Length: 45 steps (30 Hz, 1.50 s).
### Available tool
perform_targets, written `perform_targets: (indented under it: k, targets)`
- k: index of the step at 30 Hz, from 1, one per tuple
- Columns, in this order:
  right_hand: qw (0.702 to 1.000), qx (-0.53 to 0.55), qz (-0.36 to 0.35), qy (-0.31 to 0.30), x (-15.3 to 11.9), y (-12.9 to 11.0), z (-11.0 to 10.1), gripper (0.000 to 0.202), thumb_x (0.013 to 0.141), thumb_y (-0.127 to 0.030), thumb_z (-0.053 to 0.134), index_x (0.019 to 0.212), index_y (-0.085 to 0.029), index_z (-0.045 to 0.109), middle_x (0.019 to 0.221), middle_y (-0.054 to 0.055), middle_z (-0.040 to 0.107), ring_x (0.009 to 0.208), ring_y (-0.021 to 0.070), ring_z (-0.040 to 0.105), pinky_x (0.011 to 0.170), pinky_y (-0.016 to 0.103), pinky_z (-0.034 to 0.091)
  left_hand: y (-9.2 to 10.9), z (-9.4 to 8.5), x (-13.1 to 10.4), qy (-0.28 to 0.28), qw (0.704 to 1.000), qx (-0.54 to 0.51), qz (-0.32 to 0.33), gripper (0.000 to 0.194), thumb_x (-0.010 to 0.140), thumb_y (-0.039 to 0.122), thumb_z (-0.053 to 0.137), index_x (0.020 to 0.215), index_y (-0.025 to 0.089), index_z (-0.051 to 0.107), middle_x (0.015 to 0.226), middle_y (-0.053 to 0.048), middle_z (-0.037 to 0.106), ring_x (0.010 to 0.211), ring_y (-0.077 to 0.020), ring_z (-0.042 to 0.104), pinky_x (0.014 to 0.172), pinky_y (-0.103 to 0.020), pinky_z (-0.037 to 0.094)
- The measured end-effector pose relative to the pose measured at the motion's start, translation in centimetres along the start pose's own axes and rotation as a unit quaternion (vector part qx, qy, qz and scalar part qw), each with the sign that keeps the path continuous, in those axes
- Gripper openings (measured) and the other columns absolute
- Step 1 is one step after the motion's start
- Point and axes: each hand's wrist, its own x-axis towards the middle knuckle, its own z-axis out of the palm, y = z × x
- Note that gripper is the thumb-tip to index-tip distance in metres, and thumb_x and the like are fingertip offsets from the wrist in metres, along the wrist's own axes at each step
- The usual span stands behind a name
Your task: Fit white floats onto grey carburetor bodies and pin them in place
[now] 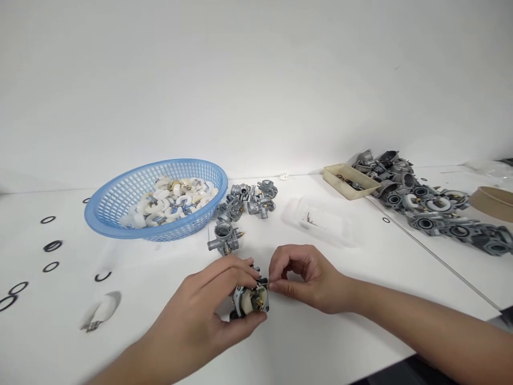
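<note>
My left hand [208, 305] is wrapped round a carburetor [239, 305], with its open bowl side turned up and towards me. Inside it sit a white float [247, 302] and brass parts. At the carburetor's right edge, my right hand [306, 278] pinches a thin metal pin between thumb and forefinger; most of the pin is hidden by the fingertips. Just beyond my hands several more carburetors [224, 238] stand on the white table. A clear plastic tray [339, 227] holding a few thin pins [309, 217] lies behind my right hand.
A blue basket [116, 231] of white floats [160, 206] stands at back left. Black rubber rings [53, 246] and a loose float [105, 309] lie on the left. At right are a cream tray [340, 187], piled carburetor bodies [425, 203] and a brown cardboard ring [492, 202].
</note>
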Motion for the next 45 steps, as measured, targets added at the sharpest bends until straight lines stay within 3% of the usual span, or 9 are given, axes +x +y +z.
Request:
perform_targets:
  k: [6, 11, 15, 18, 22, 27, 36, 41, 45]
  targets:
    - [1.0, 0.031, 0.001, 0.006, 0.1, 0.3, 0.4, 0.017, 0.088, -0.019, 0.097, 0.094, -0.018, 0.081, 0.096, 0.005, 0.079, 0.082, 0.0148, 0.069, 0.078, 0.029, 0.057, -0.4, 0.2, 0.0, 0.012, 0.997, -0.047, -0.066, 0.026, 0.095, 0.026, 0.09, 0.115, 0.034, 0.075, 0.12, 0.0, 0.08, 0.114, -0.0195, 0.08, 0.076, -0.019, 0.067]
    - [0.997, 0.075, 0.035, 0.01, 0.4, 0.9, 0.4, 0.022, 0.087, -0.023, 0.099, 0.093, -0.017, 0.079, 0.089, 0.003, 0.075, 0.078, 0.0128, 0.065, 0.072, 0.026, 0.053, -0.5, -0.1, 0.5, -0.003, 0.996, -0.059, -0.066, 0.025, 0.096, 0.025, 0.089, 0.114, 0.034, 0.075, 0.118, 0.001, 0.079, 0.115, -0.0195, 0.078, 0.093, -0.026, 0.067]
    - [0.995, 0.087, 0.042, 0.002, 0.5, 1.1, 0.4, 0.024, 0.087, -0.024, 0.099, 0.093, -0.017, 0.077, 0.089, 0.002, 0.073, 0.079, 0.0132, 0.066, 0.073, 0.026, 0.055, -0.9, -0.6, 0.6, -0.038, 0.994, -0.071, -0.069, 0.034, 0.097, 0.022, 0.088, 0.125, 0.037, 0.075, 0.128, -0.001, 0.073, 0.123, -0.0205, 0.075, 0.088, -0.024, 0.066]
    - [0.999, 0.031, 0.016, -0.002, 0.4, 0.8, 0.4, 0.019, 0.09, -0.023, 0.096, 0.095, -0.018, 0.078, 0.091, 0.003, 0.075, 0.08, 0.0142, 0.068, 0.075, 0.027, 0.057, -1.3, -1.0, 0.6, -0.047, 0.994, -0.082, -0.054, 0.035, 0.098, 0.021, 0.088, 0.126, 0.038, 0.078, 0.131, -0.003, 0.067, 0.119, -0.0206, 0.074, 0.09, -0.026, 0.066]
    - [0.992, -0.101, -0.071, 0.012, 0.0, 0.0, 0.7, 0.016, 0.097, -0.023, 0.088, 0.112, -0.018, 0.084, 0.097, 0.006, 0.079, 0.083, 0.0155, 0.073, 0.081, 0.029, 0.061, -1.7, -1.6, 0.7, -0.092, 0.981, -0.13, -0.107, 0.033, 0.098, 0.024, 0.089, 0.125, 0.039, 0.08, 0.143, -0.004, 0.06, 0.109, -0.019, 0.076, 0.085, -0.026, 0.068]
    - [0.975, -0.166, -0.144, 0.019, -0.3, -0.4, 1.0, 0.006, 0.101, -0.021, 0.084, 0.106, -0.019, 0.082, 0.094, 0.004, 0.078, 0.083, 0.0144, 0.072, 0.081, 0.028, 0.061, -2.5, -2.2, 0.9, -0.14, 0.957, -0.197, -0.158, 0.027, 0.095, 0.028, 0.093, 0.119, 0.037, 0.084, 0.151, -0.008, 0.059, 0.131, -0.0292, 0.07, 0.093, -0.033, 0.072]
    - [0.979, -0.153, -0.131, 0.042, 0.1, 0.0, 1.0, 0.008, 0.1, -0.021, 0.084, 0.096, -0.021, 0.076, 0.094, 0.004, 0.079, 0.085, 0.017, 0.073, 0.082, 0.032, 0.061, -3.9, -2.3, 1.0, -0.13, 0.928, -0.28, -0.209, 0.027, 0.098, 0.034, 0.093, 0.122, 0.033, 0.08, 0.143, -0.011, 0.07, 0.152, -0.036, 0.061, 0.096, -0.033, 0.071]
    - [0.989, -0.104, -0.09, 0.05, 0.6, -0.2, 0.8, 0.012, 0.099, -0.024, 0.087, 0.096, -0.02, 0.076, 0.095, 0.005, 0.078, 0.085, 0.0167, 0.072, 0.081, 0.032, 0.061, -3.8, -1.7, 1.4, -0.125, 0.889, -0.375, -0.23, 0.023, 0.105, 0.033, 0.086, 0.126, 0.029, 0.079, 0.122, -0.007, 0.08, 0.105, -0.021, 0.08, 0.085, -0.03, 0.071]
    - [0.998, -0.05, -0.024, 0.041, 0.7, -0.3, 0.6, 0.019, 0.095, -0.028, 0.093, 0.095, -0.02, 0.076, 0.094, 0.004, 0.078, 0.085, 0.017, 0.071, 0.081, 0.032, 0.061, -3.7, -1.4, 1.4, -0.14, 0.879, -0.384, -0.245, 0.027, 0.104, 0.036, 0.086, 0.129, 0.026, 0.08, 0.117, -0.009, 0.082, 0.098, -0.0212, 0.08, 0.082, -0.032, 0.071]
